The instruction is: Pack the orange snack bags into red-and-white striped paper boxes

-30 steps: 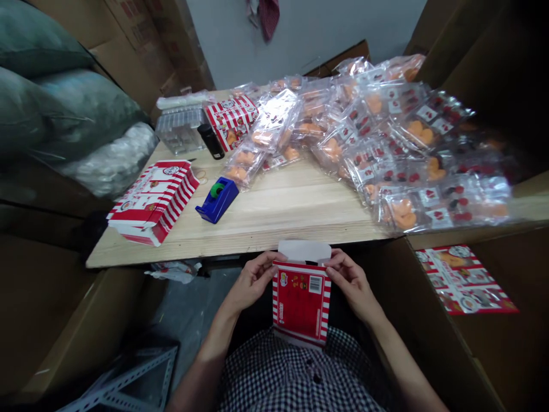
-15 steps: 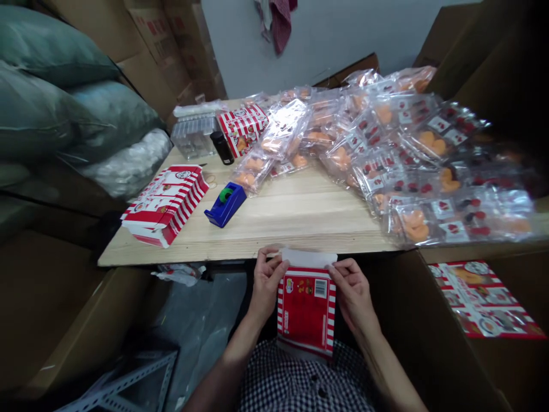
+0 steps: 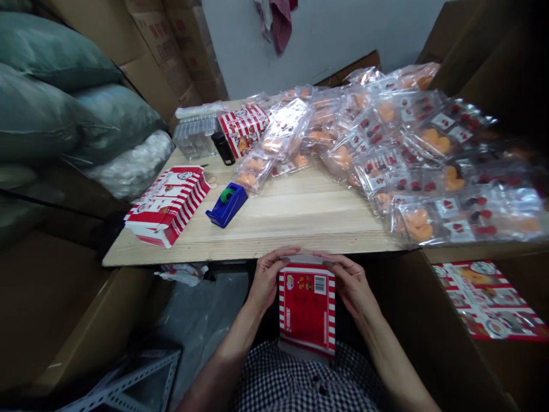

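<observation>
While 2 bare hands pinch its top corners, the red carton (image 3: 306, 309) stands roughly upright over the lap, just off the near edge of the desk (image 3: 295, 223). Flat rectangular face, smooth printed card, white stripes down 2 sides, barcode near the upper right; pale flap (image 3: 306, 259) at the top. Left hand (image 3: 266, 277): grip clamped on the carton's upper left corner, thumb on the printed face. Right hand (image 3: 352, 281): grip clamped on the upper right corner, fingers curled over the flap. Black-and-white checked cloth (image 3: 291, 383) sits below.

Desk is pale wood, visible grain. On it: blue tape dispenser (image 3: 227, 206), hard plastic, wedge-shaped, green ring inside; red-and-white striped block (image 3: 167, 200) to its left, single box or stacked cards, cannot tell. Farther back: black cylinder (image 3: 223, 150), upright but tilted, beside a clear ribbed container (image 3: 195, 137) and a striped box (image 3: 242, 130). Right side: heap of glossy, crinkled clear bags (image 3: 418, 220) with rounded orange pieces. Lower right: flat striped sheet (image 3: 493, 303) with a brown cardboard box (image 3: 454, 349). Left: bulging grey-green sacks (image 3: 38, 109).
</observation>
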`<state>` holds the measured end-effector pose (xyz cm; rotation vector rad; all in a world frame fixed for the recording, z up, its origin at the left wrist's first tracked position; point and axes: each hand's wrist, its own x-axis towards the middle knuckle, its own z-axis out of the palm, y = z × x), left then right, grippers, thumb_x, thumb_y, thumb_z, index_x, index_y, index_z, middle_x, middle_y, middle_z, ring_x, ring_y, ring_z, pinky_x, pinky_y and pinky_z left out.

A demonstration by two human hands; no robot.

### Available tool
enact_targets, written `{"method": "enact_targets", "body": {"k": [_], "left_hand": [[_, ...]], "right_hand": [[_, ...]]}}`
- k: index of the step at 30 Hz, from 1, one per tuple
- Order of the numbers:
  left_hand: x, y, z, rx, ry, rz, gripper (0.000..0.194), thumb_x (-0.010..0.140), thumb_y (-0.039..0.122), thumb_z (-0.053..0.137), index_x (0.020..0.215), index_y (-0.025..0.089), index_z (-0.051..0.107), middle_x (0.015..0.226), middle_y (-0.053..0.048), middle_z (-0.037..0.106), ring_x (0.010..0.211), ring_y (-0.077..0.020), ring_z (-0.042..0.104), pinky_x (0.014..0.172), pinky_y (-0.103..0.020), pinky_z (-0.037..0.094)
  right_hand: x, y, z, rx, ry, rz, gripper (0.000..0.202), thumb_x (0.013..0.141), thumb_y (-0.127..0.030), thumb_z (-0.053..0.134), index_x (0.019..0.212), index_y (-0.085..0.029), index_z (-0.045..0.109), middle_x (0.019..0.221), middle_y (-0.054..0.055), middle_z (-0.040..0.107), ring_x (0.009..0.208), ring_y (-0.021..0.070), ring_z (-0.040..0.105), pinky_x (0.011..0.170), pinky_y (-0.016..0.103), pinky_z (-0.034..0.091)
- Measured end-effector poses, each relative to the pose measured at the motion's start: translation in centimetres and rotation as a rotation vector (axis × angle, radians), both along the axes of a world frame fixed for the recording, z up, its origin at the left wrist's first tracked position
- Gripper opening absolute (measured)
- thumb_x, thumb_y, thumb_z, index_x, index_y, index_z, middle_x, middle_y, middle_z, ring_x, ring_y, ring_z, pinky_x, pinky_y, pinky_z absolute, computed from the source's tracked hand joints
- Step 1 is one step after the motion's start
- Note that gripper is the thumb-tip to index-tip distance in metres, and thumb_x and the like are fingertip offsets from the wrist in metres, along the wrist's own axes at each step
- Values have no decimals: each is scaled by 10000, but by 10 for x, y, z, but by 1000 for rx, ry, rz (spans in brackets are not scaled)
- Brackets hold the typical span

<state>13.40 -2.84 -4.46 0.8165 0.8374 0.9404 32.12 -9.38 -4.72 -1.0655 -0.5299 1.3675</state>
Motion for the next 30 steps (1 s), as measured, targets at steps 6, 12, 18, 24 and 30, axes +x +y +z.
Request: {"method": "enact_targets", "body": {"k": [6,12,18,24,30], "left_hand": [[-18,-1,-7,239,66,-211,209,859,230,656,1002,187,803,1308,-128,684,1179,-304,656,1047,-440,472],[-25,0,1,357,153,-320,188,859,314,711,968,193,806,1307,-132,684,1170,-319,665,1043,-475,484],[-24,6,30,355,296,-448,289,884,302,698,1158,227,750,1297,-112,694,1176,-282,662,979,-412,528],[-25,15,43,406,463,-458,288,911,354,660,1143,220,766,1105,-95,773,971,-248,727,820,-328,560],[-15,15,39,472,537,-361,266,915,375,654,1091,230,791,957,-72,799,839,-229,733,685,-293,553]], "right_hand": [[12,-12,-2,119,-149,87,199,853,-426,755,925,-241,775,1174,99,758,1186,301,662,1065,503,455],[31,-17,7,131,-312,261,260,833,-477,761,924,-234,789,1249,104,725,1216,315,639,1028,479,484],[26,-10,31,93,-366,319,177,844,-375,769,968,-248,771,1196,81,745,1047,265,712,874,396,563],[25,-3,30,66,-371,281,296,849,-409,750,1109,-272,777,1090,63,787,981,266,737,863,408,581],[24,3,25,82,-460,256,233,872,-422,723,1006,-253,810,933,45,808,810,227,742,733,341,583]]}}
